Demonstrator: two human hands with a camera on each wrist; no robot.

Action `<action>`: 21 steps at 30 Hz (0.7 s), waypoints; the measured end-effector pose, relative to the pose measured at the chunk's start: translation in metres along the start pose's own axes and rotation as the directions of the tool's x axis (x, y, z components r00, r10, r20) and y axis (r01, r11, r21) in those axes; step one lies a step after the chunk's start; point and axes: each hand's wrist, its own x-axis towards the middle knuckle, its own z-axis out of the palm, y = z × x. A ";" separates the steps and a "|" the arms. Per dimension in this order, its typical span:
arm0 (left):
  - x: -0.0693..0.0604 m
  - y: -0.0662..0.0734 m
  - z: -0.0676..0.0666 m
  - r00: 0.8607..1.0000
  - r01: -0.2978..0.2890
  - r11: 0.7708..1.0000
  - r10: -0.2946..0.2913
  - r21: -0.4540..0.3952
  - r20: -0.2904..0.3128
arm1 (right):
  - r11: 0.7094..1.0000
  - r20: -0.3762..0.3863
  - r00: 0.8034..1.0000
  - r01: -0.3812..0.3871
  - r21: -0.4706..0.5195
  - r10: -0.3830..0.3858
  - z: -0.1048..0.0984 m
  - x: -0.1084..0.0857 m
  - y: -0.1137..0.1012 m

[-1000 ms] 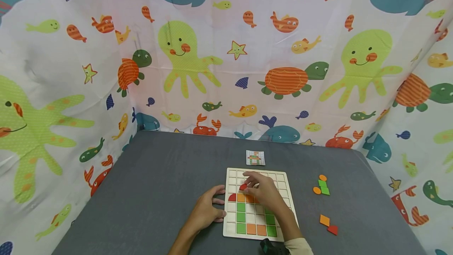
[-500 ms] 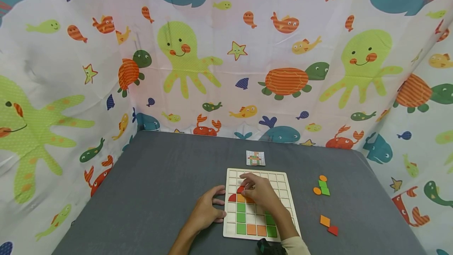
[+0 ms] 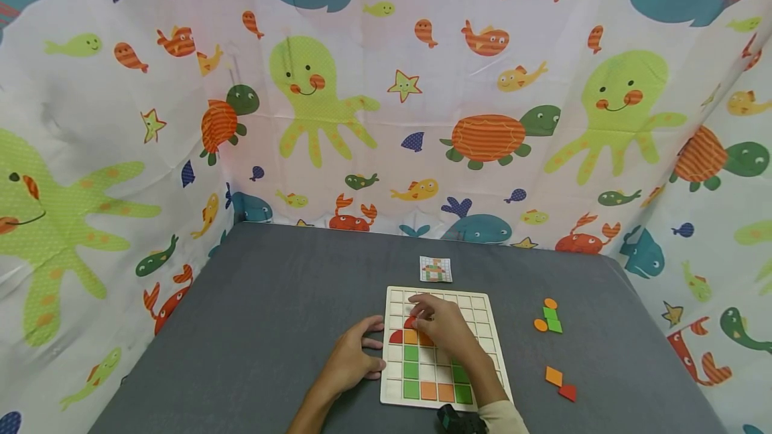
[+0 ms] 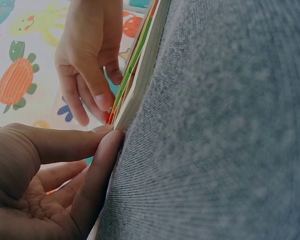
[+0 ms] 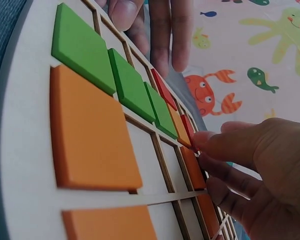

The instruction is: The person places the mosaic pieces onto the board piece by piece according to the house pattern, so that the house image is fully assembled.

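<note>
A wooden grid board (image 3: 393, 388) lies on the grey table with orange and green square tiles (image 3: 411, 370) in its cells. My left hand (image 3: 352, 357) rests its fingertips against the board's left edge, fingers spread; the left wrist view shows thumb and finger (image 4: 102, 150) touching that edge. My right hand (image 3: 445, 321) reaches over the board and pinches a red tile (image 3: 409, 322) at a cell above the orange row; its fingers partly hide it. The right wrist view shows the fingertips on this red tile (image 5: 188, 129). Another red tile with a rounded side (image 3: 396, 336) sits one row lower, farther left.
A small pattern card (image 3: 435, 269) lies behind the board. On the right are loose orange discs (image 3: 540, 325), green tiles (image 3: 550, 313), an orange square (image 3: 553, 375) and a red tile (image 3: 567, 392). A sea-animal cloth (image 3: 362, 186) hangs around the table's back and sides.
My right hand has shifted slightly left and toward me, bringing the red tile to the cell above the orange row. My left hand has stayed at the board's edge.
</note>
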 end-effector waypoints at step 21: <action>-0.001 0.001 0.000 1.000 -0.002 1.000 0.002 -0.002 0.002 | 0.998 0.005 1.000 0.022 -0.060 -0.022 0.003 0.007 0.001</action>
